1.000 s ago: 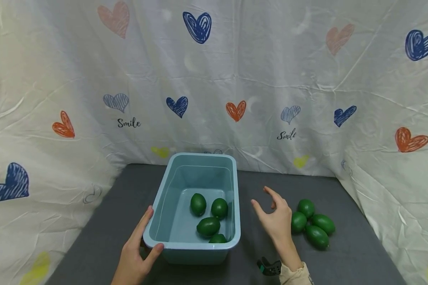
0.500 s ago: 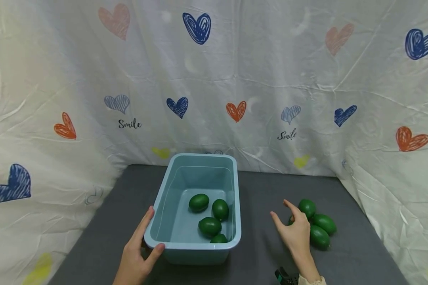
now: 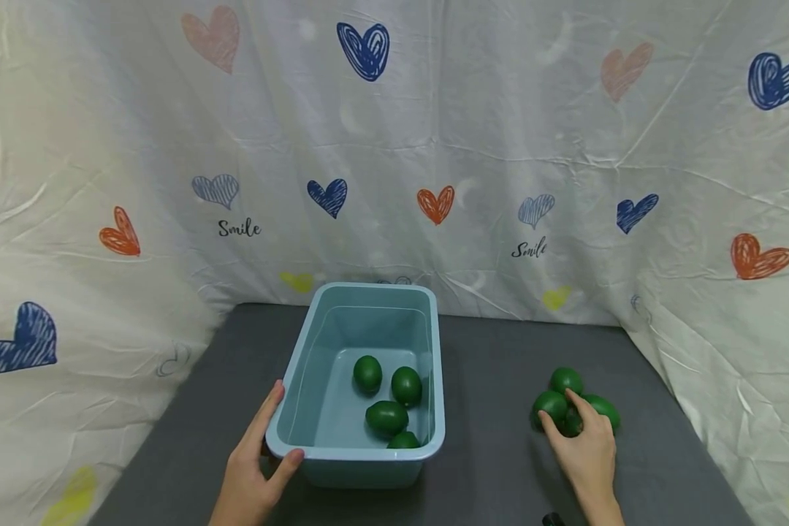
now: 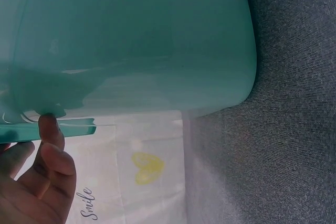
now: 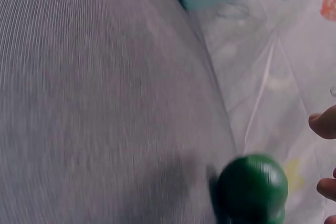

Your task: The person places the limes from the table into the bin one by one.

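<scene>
My left hand (image 3: 253, 471) holds the near left corner of a light blue plastic bin (image 3: 355, 454), thumb over the front rim. Curled fingers (image 4: 51, 153) show under the rim in the left wrist view. Inside the bin lie several green limes (image 3: 386, 418). To the right, my right hand (image 3: 588, 449) hovers at a cluster of limes on the table, its thumb and index finger spread apart over a lime (image 3: 573, 422) that they largely hide. In the right wrist view its fingertips (image 5: 324, 123) show at the right edge, apart from a visible lime (image 5: 253, 187).
Other limes of the cluster sit at the back (image 3: 567, 380), left (image 3: 549, 410) and right (image 3: 601, 410). The dark grey tabletop (image 3: 486, 365) runs back to a white curtain (image 3: 394, 146) printed with hearts.
My right hand has moved rightward from beside the bin to over the lime cluster. One lime in the bin has rocked and turned. My left hand stays on the bin.
</scene>
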`<act>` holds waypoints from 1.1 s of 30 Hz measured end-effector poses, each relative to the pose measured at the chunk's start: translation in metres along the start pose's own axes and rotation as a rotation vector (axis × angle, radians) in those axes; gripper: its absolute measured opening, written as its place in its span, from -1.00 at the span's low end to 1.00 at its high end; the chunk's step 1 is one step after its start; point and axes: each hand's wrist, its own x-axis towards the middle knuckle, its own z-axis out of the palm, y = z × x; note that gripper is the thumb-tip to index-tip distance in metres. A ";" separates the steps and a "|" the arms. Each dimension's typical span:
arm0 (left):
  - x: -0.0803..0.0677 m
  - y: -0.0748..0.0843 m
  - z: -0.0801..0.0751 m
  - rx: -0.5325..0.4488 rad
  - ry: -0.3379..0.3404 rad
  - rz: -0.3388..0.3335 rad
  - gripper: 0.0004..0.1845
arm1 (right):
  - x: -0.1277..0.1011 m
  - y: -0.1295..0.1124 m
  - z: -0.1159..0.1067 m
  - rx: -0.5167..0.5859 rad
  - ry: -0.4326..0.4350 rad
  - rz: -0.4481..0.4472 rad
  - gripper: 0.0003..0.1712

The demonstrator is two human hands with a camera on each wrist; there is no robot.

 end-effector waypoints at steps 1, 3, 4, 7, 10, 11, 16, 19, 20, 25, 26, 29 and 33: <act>0.000 0.000 0.000 0.000 0.004 0.002 -0.01 | 0.000 0.003 -0.002 -0.004 0.006 0.008 -0.31; 0.000 -0.001 0.000 -0.001 0.010 0.007 -0.01 | 0.001 0.009 -0.005 -0.016 0.012 0.021 -0.30; 0.000 -0.001 0.000 -0.003 0.012 0.010 -0.01 | 0.001 0.011 -0.007 -0.021 0.012 0.027 -0.30; 0.000 -0.001 0.000 -0.006 0.018 0.017 -0.01 | 0.001 0.016 -0.013 -0.042 0.004 0.054 -0.28; 0.000 -0.002 0.000 -0.007 0.022 0.025 0.00 | 0.000 0.019 -0.016 -0.055 -0.007 0.082 -0.27; 0.000 -0.002 0.000 -0.008 0.024 0.029 0.00 | 0.000 0.020 -0.017 -0.059 -0.006 0.090 -0.26; 0.000 -0.003 0.000 -0.021 0.028 0.040 0.00 | -0.002 0.030 -0.019 -0.071 0.005 0.121 -0.25; 0.000 -0.003 0.000 -0.021 0.026 0.033 0.00 | -0.004 0.036 -0.019 -0.077 0.004 0.140 -0.25; 0.000 -0.002 0.000 -0.021 0.025 0.031 0.00 | -0.004 0.038 -0.019 -0.079 0.002 0.148 -0.26; 0.000 -0.002 0.000 -0.014 0.025 0.023 0.00 | -0.006 0.042 -0.018 -0.091 -0.024 0.187 -0.27; 0.000 -0.002 0.000 -0.012 0.026 0.022 0.00 | -0.006 0.042 -0.018 -0.093 -0.034 0.196 -0.26; 0.000 -0.001 0.000 -0.009 0.024 0.021 -0.01 | -0.008 0.042 -0.018 -0.099 -0.074 0.237 -0.22; 0.000 0.000 0.000 -0.012 0.019 0.017 0.00 | -0.012 0.040 -0.018 -0.110 -0.148 0.316 -0.18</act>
